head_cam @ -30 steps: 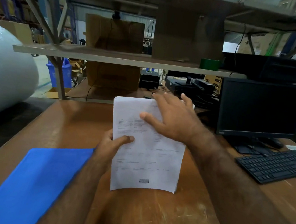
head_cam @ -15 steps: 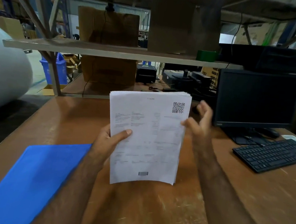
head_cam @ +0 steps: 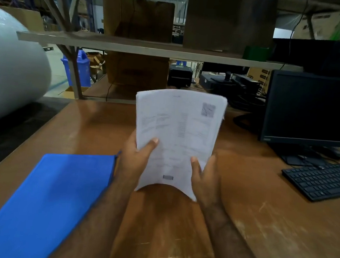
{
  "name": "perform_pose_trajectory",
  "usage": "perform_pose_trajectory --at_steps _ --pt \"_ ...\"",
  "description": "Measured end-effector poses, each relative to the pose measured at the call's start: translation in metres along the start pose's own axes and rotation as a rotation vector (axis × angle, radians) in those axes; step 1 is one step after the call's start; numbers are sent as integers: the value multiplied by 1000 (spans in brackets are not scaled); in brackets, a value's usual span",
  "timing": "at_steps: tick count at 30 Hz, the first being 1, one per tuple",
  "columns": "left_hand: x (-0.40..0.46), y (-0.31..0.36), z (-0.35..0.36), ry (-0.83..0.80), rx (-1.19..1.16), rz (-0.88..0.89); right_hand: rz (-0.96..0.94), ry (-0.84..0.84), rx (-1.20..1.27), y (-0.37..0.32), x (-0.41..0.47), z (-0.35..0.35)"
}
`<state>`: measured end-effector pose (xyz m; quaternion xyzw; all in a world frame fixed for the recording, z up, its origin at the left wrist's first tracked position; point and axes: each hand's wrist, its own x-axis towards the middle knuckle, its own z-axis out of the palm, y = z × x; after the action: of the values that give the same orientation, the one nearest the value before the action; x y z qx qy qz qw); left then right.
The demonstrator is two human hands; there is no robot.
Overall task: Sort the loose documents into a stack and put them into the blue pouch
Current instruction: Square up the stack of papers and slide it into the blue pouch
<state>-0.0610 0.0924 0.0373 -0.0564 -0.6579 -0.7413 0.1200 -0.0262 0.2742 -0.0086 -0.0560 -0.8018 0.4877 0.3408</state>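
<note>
Head camera: we see the left hand (head_cam: 135, 159) and the right hand (head_cam: 206, 177) each gripping a lower side edge of the stack of documents (head_cam: 177, 133), thumbs curled onto the printed front sheet. The stack is held above the wooden table (head_cam: 174, 234), bowed across its width, its bottom edge arching upward, and the print is too blurred to read. The blue pouch (head_cam: 48, 200) lies flat on the table to the left, just beside the left forearm. To the right we see a dark monitor (head_cam: 313, 110) and a black keyboard (head_cam: 327, 179). A shelf (head_cam: 152, 50) spans the back.
</note>
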Motion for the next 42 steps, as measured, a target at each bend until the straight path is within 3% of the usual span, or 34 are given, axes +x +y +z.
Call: perform_pose_trajectory --at_steps 5,11,17,21,23,27,29,36,42 --pt "-4 -18 4 97 34 -29 0 59 47 2 3 9" --pt "-10 -24 5 70 68 -20 14 -10 12 10 -9 10" --pt "-8 -31 -2 28 76 -11 -19 40 -161 12 -8 10" --pt "-7 -35 -8 -18 199 59 -65 -13 -232 13 -2 4" --pt "3 -34 -15 -53 271 59 -48 -77 -179 12 5 -4" --pt "13 -27 -37 -233 105 -308 188 -310 7 18 16 -15" --pt "13 -29 -46 -289 94 -391 257 -364 63 19 10 -17" --pt "0 -46 -60 -351 10 -200 510 -483 416 19 -12 -18" --pt "-1 -57 -66 -365 -14 -157 569 -530 563 18 1 -17"
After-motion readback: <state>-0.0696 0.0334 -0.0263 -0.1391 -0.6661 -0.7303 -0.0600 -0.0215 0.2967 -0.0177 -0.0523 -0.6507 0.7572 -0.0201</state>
